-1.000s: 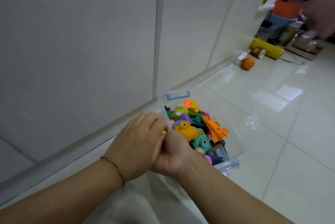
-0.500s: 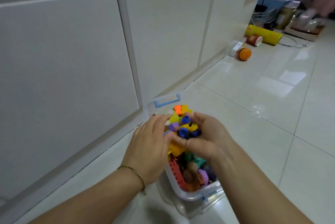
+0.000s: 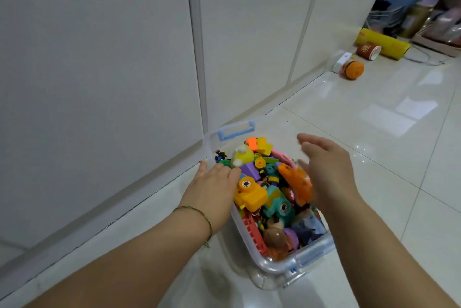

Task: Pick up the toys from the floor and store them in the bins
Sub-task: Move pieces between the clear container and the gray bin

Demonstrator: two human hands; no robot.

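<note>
In one bin, perhaps twenty toys

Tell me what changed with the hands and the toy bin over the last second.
The hands, clasped together over the bin, have parted and opened. The left hand now lies flat on the toys at the left edge; the right hand hangs open over the right side. The bin and the orange ball down the floor stayed put.
</note>
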